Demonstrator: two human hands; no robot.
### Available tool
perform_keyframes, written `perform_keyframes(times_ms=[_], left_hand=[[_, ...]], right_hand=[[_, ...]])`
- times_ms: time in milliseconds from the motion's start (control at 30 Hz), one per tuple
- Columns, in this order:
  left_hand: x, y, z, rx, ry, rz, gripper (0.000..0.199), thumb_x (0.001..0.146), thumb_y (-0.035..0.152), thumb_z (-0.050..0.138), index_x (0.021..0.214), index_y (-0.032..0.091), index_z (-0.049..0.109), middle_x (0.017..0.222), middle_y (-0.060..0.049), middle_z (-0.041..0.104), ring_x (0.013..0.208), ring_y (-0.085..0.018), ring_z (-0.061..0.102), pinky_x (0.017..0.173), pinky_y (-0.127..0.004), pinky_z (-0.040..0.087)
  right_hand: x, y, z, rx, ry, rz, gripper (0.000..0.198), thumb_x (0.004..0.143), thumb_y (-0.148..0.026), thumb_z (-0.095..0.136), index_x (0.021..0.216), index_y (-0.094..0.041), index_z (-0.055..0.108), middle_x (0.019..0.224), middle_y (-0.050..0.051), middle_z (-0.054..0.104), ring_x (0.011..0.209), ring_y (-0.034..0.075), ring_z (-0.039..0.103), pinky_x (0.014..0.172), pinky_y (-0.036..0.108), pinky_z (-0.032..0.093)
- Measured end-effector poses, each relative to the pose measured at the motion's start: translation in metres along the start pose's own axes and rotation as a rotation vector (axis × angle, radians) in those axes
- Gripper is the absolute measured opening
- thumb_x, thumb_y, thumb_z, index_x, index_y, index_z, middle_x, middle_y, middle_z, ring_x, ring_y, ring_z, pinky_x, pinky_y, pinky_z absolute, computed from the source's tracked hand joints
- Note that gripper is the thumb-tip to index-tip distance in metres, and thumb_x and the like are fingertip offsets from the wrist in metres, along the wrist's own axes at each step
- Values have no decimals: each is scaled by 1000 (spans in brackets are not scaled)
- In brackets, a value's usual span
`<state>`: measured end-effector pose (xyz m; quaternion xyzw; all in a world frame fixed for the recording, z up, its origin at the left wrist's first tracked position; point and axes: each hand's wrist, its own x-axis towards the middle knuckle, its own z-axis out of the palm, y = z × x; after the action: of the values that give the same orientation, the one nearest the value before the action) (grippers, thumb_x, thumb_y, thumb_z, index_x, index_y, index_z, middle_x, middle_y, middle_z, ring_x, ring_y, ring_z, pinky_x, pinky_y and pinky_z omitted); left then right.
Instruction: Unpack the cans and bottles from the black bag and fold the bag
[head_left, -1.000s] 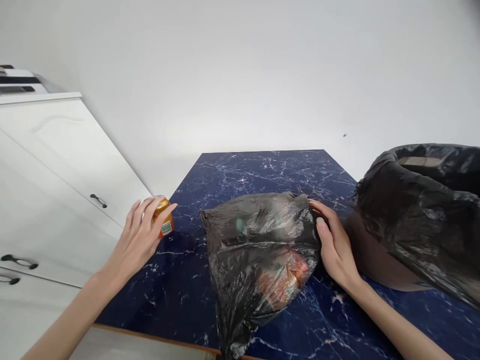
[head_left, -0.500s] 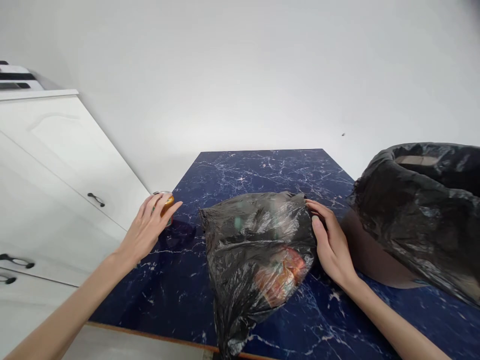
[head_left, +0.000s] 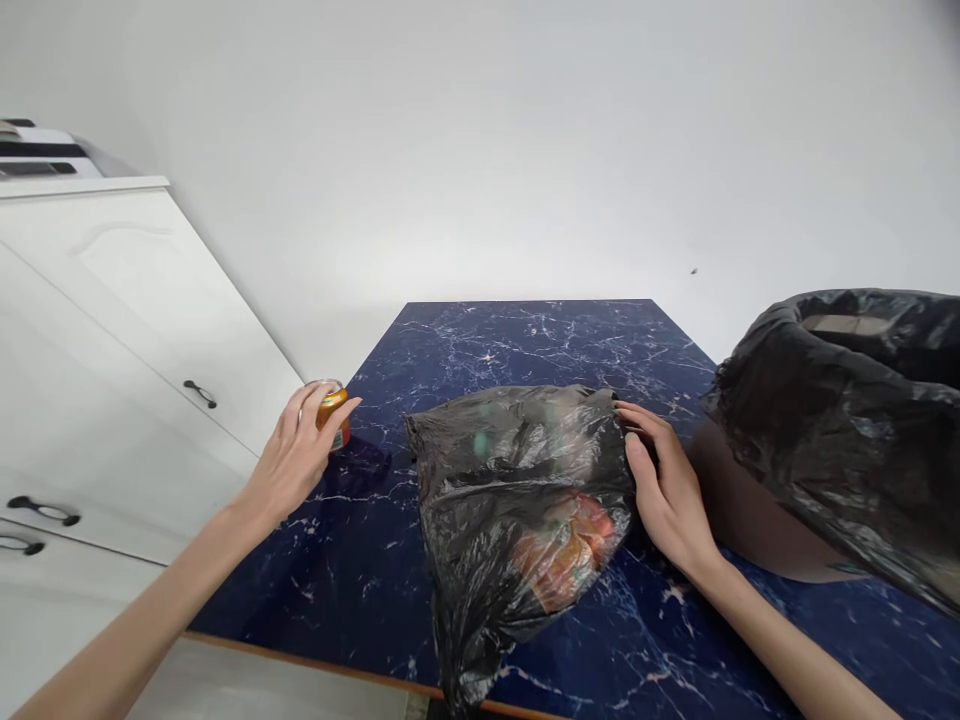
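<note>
A small orange drink can (head_left: 335, 418) stands upright at the left edge of the dark blue marble table (head_left: 525, 340). My left hand (head_left: 296, 455) is wrapped loosely around the can, thumb in front and fingers behind. A black plastic bag (head_left: 517, 500) lies in the middle of the table, with something orange-red showing through its thin film. My right hand (head_left: 664, 490) grips the bag's right edge, thumb pressed on top.
A bin lined with a black bag (head_left: 847, 420) stands at the right, close to my right hand. White cabinets with dark handles (head_left: 135, 330) run along the left. A plain white wall lies behind the table.
My left hand carried the can away from me and set it upright near the table's left edge. The right hand and the bag have barely shifted.
</note>
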<state>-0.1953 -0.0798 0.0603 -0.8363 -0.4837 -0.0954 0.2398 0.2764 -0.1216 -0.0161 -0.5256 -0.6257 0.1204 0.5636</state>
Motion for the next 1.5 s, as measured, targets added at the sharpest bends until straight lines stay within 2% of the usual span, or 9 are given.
perform_keyframes(times_ms=[300,533,767,900,1000,1100,1200,1333,1500], left_hand=[[2,-2,0,-68,3,-18,92,86,4,59,167,29,24,163,-22,32,157,-50,31,117,-71,46],[-5,8,10,-101,101,-108,78,95,24,63,165,17,29,159,-26,34,156,-52,31,123,-71,39],[0,15,18,-148,157,-159,84,92,20,64,166,17,26,160,-26,32,158,-51,30,124,-71,37],[2,28,11,-135,247,-177,73,92,19,67,159,20,37,163,-23,31,161,-49,26,130,-74,25],[-7,49,0,-227,332,-169,46,94,18,66,139,24,56,147,-17,53,147,-39,49,126,-65,37],[-18,79,-13,-443,189,-33,21,97,15,61,114,26,67,114,-7,73,117,-28,67,112,-50,50],[-26,112,-27,-610,-15,83,24,101,12,53,111,25,71,114,-8,76,115,-27,67,106,-45,53],[-26,152,-41,-691,-116,225,46,100,5,46,135,24,68,133,-13,73,127,-31,64,112,-50,53],[-18,181,-49,-806,-186,286,82,96,6,52,171,32,33,157,-11,62,147,-35,56,126,-54,45]], right_hand=[[0,3,0,-12,3,-7,34,112,-46,47,136,-28,62,149,12,63,142,31,58,122,59,42],[0,2,-1,-38,-6,8,35,111,-47,49,138,-29,62,150,12,63,142,32,58,118,58,45],[0,4,-1,-50,4,-20,33,111,-46,49,136,-28,62,147,12,64,141,33,59,118,59,45],[1,4,-1,-46,8,-17,33,111,-45,49,136,-28,62,148,13,64,141,32,58,119,59,45],[1,3,-2,-44,11,-16,32,111,-44,49,135,-27,62,147,13,64,141,32,58,119,58,44],[1,2,-2,-45,17,-24,32,111,-44,49,135,-27,62,146,13,64,140,32,59,119,58,44],[1,2,-2,-49,14,-26,32,112,-44,49,135,-27,62,147,13,64,141,32,59,119,58,44],[0,1,-1,-54,8,-24,32,112,-44,48,135,-27,62,147,13,64,141,32,58,119,58,44],[-2,-1,-1,-55,-21,-1,34,112,-45,48,138,-28,60,150,13,62,143,32,57,118,56,46]])
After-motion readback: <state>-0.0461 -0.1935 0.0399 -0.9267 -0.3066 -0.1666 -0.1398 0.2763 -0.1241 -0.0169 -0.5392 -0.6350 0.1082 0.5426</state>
